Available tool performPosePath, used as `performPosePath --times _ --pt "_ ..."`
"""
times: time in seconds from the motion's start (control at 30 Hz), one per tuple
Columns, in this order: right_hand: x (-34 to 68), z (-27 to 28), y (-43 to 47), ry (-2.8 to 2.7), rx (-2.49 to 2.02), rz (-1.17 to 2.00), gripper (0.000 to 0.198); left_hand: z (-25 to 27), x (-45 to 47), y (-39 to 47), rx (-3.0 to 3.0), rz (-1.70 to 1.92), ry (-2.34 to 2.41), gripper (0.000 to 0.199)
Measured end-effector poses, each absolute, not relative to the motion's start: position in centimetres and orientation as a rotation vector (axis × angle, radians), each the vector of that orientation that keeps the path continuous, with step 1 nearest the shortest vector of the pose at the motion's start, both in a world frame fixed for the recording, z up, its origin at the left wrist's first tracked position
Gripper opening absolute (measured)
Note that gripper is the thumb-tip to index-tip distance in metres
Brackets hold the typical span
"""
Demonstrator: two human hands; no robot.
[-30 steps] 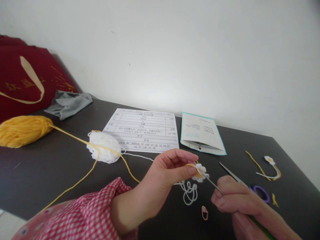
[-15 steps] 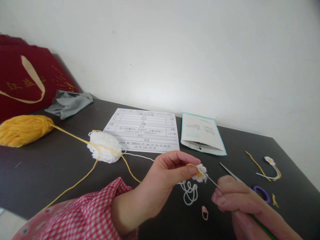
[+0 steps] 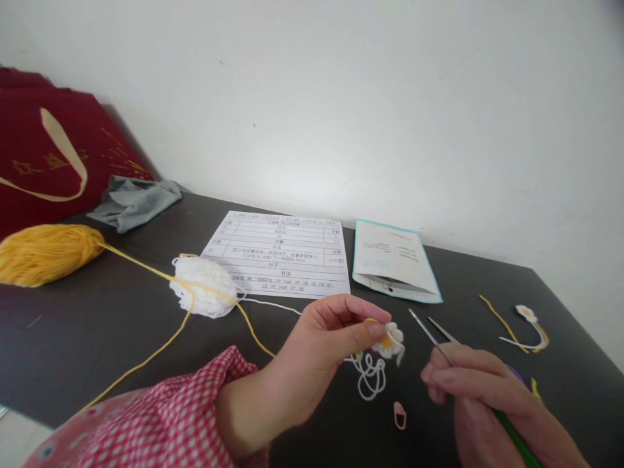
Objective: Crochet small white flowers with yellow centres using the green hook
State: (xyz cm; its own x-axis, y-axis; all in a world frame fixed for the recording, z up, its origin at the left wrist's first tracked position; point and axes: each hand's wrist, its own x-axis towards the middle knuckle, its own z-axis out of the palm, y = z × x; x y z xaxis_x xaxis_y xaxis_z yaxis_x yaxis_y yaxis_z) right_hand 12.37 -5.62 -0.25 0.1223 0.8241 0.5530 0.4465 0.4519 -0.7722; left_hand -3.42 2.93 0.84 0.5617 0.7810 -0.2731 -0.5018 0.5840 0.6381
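Between thumb and fingers, my left hand (image 3: 336,338) pinches a small white crocheted flower (image 3: 391,342) with a yellow centre. A short white yarn end hangs from the flower's lower right. My right hand (image 3: 478,383) is closed around a crochet hook (image 3: 431,338) with a metal shaft and green handle. The hook's tip is apart from the flower, to its right. Loops of white yarn (image 3: 370,380) lie on the table below the flower. Beneath my right hand, scissors (image 3: 441,329) are mostly hidden, only a blade and a bit of purple handle showing.
A yellow yarn skein (image 3: 51,255) and white yarn ball (image 3: 205,286) lie left, a printed sheet (image 3: 287,253) and a white packet (image 3: 392,260) behind. A pink stitch marker (image 3: 400,415) is in front; a finished flower (image 3: 526,314) lies right. Red bag (image 3: 43,149) and grey cloth (image 3: 136,198) sit back left.
The hook has come away from the flower as my right hand moved slightly right and down. A white yarn end now hangs from the flower. My left hand has barely moved.
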Motion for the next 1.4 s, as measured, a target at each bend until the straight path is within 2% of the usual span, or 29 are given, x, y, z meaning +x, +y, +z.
performPosePath --times 0.13,0.43,0.67,1.0,1.4 --pt "12.1 -0.3 -5.4 -1.554 -1.375 0.214 0.01 0.9 -3.4 2.7 0.554 0.755 0.565 0.009" --pt "13.5 -0.1 -4.5 -1.886 -1.319 0.109 0.017 0.5 -3.4 2.4 0.585 0.683 0.552 0.01" --pt "12.3 -0.2 -4.7 -1.62 -1.443 0.222 0.008 0.3 -3.4 2.4 0.59 0.65 0.526 0.015" --pt "11.1 -0.1 -4.8 -1.348 -1.443 0.5 0.007 0.4 -3.4 2.5 0.594 0.657 0.487 0.013" --pt "11.5 -0.2 -4.8 -1.42 -1.416 0.468 0.009 0.5 -3.4 2.4 0.616 0.688 0.51 0.014"
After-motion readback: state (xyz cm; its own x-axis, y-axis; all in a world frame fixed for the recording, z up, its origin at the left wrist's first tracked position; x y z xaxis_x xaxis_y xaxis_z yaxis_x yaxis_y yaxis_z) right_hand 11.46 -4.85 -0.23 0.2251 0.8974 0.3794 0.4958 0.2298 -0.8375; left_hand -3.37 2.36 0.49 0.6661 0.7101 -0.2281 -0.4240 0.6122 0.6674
